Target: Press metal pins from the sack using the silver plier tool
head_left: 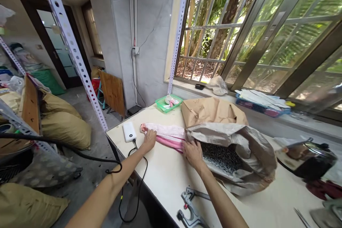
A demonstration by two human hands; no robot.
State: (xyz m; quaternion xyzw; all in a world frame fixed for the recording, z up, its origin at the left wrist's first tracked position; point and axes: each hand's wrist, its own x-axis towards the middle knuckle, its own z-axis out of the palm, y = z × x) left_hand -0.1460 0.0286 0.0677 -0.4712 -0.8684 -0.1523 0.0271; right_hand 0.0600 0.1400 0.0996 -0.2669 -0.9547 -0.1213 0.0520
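Note:
A long folded pink and white cloth (pixel 169 130) lies across the pale table. My left hand (pixel 150 139) is closed on its left end, where a reddish bunched tip sticks out past the fingers. At the cloth's right end, my right hand (pixel 192 152) has its fingers bent over the pink edge, right against the mouth of an open paper sack (pixel 256 149). Many small dark metal pieces (pixel 221 156), like nails or rivets, fill the sack. To the left of my left hand is a white power bank (pixel 129 131) with a black cable.
A grey metal hand press tool (pixel 191 208) lies near the front edge. Behind the cloth are a green basket (pixel 169 104) and a brown paper bag (pixel 213 108). An electric kettle (pixel 307 160) stands at right. A perforated metal post (pixel 72 50) rises at the table's left corner.

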